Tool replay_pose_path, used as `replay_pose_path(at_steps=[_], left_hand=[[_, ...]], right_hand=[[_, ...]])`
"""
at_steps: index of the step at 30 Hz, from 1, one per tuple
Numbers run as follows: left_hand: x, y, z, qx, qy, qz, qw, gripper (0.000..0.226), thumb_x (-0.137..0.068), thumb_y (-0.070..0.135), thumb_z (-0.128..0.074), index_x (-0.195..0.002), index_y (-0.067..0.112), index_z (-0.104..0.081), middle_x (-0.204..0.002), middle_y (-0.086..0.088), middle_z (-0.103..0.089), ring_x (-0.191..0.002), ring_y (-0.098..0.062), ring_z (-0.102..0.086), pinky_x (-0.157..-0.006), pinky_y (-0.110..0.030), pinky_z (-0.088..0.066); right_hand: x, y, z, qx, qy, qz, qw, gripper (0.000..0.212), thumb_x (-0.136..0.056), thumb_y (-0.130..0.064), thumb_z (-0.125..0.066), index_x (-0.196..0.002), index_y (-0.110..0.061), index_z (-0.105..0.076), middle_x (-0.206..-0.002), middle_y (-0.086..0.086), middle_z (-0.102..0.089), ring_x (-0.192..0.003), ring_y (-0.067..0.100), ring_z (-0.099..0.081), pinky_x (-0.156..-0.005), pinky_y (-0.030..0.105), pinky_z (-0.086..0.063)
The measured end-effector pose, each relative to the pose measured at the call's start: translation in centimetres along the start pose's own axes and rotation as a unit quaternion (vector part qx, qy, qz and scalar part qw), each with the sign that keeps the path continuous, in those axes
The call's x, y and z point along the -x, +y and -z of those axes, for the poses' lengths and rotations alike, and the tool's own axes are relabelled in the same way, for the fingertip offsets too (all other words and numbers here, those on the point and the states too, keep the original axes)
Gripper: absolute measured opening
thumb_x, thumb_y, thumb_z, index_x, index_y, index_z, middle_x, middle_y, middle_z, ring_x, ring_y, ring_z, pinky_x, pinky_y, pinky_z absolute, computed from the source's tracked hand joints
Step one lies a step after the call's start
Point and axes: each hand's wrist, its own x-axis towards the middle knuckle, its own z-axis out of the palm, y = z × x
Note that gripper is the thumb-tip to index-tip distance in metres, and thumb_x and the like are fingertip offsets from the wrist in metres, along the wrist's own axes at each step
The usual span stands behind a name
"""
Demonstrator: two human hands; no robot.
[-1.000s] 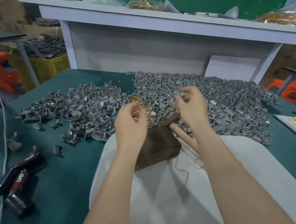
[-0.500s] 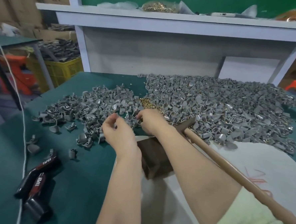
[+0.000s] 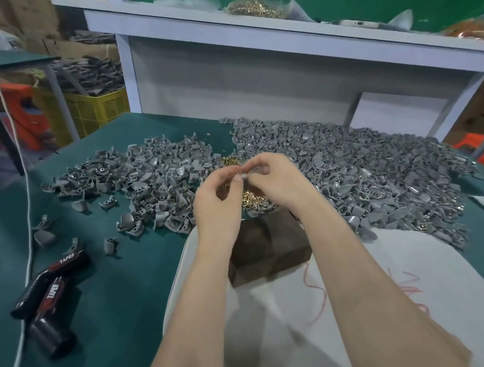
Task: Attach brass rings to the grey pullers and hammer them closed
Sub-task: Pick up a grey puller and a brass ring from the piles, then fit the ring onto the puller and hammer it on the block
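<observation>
Over the green table my left hand (image 3: 216, 204) and my right hand (image 3: 279, 181) meet fingertip to fingertip. Between them they pinch a small grey puller (image 3: 256, 172), which is blurred. Whether a ring is on it I cannot make out. Right below the fingers lies a heap of brass rings (image 3: 252, 202). Loose grey pullers spread in one pile to the left (image 3: 150, 183) and a larger pile to the right (image 3: 370, 172). A dark wooden block (image 3: 267, 250) sits under my wrists. No hammer shows.
A white sheet (image 3: 368, 283) covers the table front under the block. A black tool marked TAPER (image 3: 49, 291) and a white cord (image 3: 22, 179) lie at the left. A bag of brass parts (image 3: 255, 8) is on the shelf behind; a yellow crate (image 3: 100, 109) stands beyond the table.
My left hand left the grey pile and my right hand left the brass heap; both rose and met. The hammer handle along my right forearm is gone from view.
</observation>
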Motion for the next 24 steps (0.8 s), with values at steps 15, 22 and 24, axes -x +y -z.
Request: replay_pose_path(at_steps=[15, 22, 24], left_hand=[[-0.8, -0.1, 1.1, 0.200, 0.186, 0.099, 0.957, 0.011, -0.099, 0.009, -0.045, -0.096, 0.014, -0.054, -0.091, 0.001, -0.064, -0.081, -0.004, -0.066, -0.075, -0.016, -0.053], [-0.9, 0.1, 1.5, 0.302, 0.251, 0.121, 0.912, 0.008, -0.097, 0.005, -0.047, -0.101, 0.005, -0.055, -0.091, -0.002, -0.063, -0.078, -0.003, -0.068, -0.072, -0.012, -0.052], [-1.0, 0.1, 1.5, 0.303, 0.259, 0.120, 0.909, 0.008, -0.097, 0.005, -0.048, -0.096, 0.007, -0.056, -0.091, -0.002, -0.063, -0.076, -0.002, -0.068, -0.072, -0.011, -0.052]], right_hand=[[-1.8, 0.5, -1.9, 0.108, -0.005, -0.009, 0.994, 0.006, -0.088, -0.021, -0.063, -0.089, -0.017, -0.067, -0.099, 0.003, -0.070, -0.083, 0.016, -0.064, -0.078, 0.030, -0.052], [-4.9, 2.0, -6.0, 0.346, -0.121, -0.047, 0.929, 0.018, -0.087, -0.007, -0.056, -0.101, -0.005, -0.067, -0.103, 0.011, -0.066, -0.086, 0.026, -0.060, -0.079, 0.032, -0.052], [-5.3, 2.1, -6.0, 0.374, -0.090, -0.047, 0.922, 0.016, -0.086, -0.001, -0.052, -0.099, -0.003, -0.061, -0.103, 0.012, -0.063, -0.080, 0.028, -0.055, -0.072, 0.031, -0.048]])
